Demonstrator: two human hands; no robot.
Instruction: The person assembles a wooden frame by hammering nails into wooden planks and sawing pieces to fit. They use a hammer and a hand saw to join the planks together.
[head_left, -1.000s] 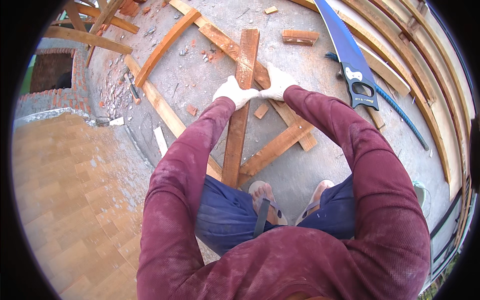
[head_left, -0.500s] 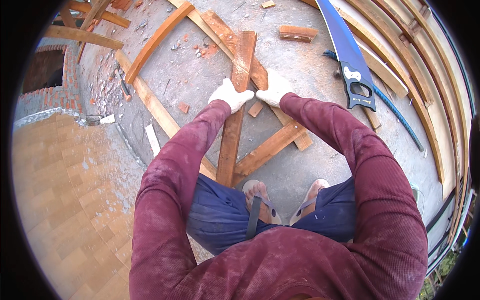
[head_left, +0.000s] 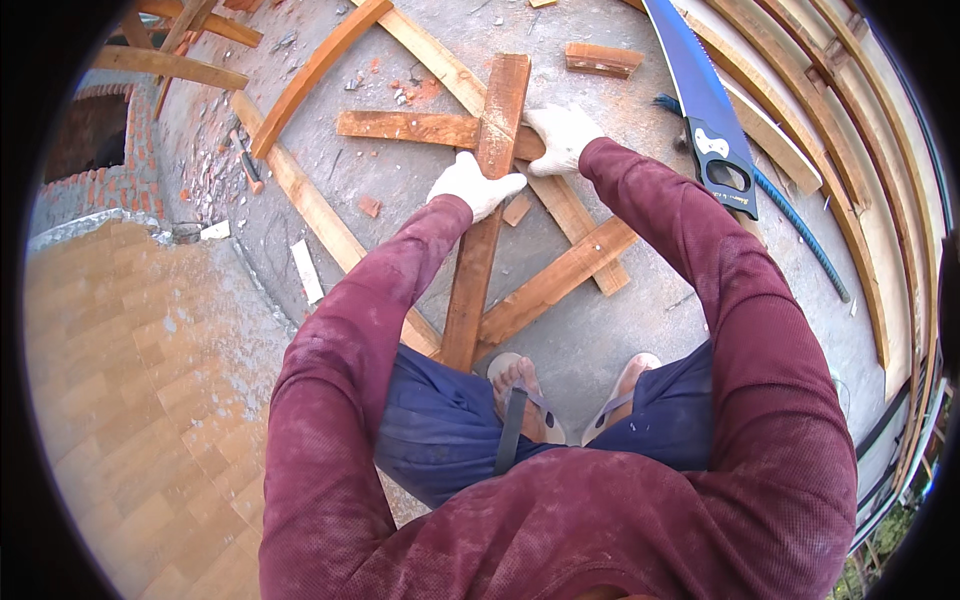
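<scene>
Nearest are the person's dusty maroon shirt (head_left: 560, 520) and blue trousers (head_left: 440, 430), with sandalled feet (head_left: 520, 385) planted apart on the concrete. The plank (head_left: 478, 270) points away from the body, its near end by the left knee and its far part lying over the crosspiece (head_left: 405, 126). Close to that near end, the brace (head_left: 555, 278) slants off to the right, over the pale board (head_left: 565, 205). The left hand (head_left: 468, 187), in a white glove, rests at the plank's left edge with its thumb laid across the upper face; its fingertips are hidden, so how firmly it grips cannot be told. A little farther out and to the right, the gloved right hand (head_left: 563, 138) pinches the crosspiece's right end between thumb and fingers, just beside the plank. The crosspiece's other end sticks out well to the left. A wood chip (head_left: 517, 210) lies between plank and pale board. To the right, the saw (head_left: 705, 110) lies with its black handle toward the body, partly over a blue-green rod (head_left: 805, 235). Beyond the hands sits a block (head_left: 603, 60); far left are a hammer (head_left: 246, 165), a long beam (head_left: 318, 75) and a brick wall (head_left: 145, 180).
</scene>
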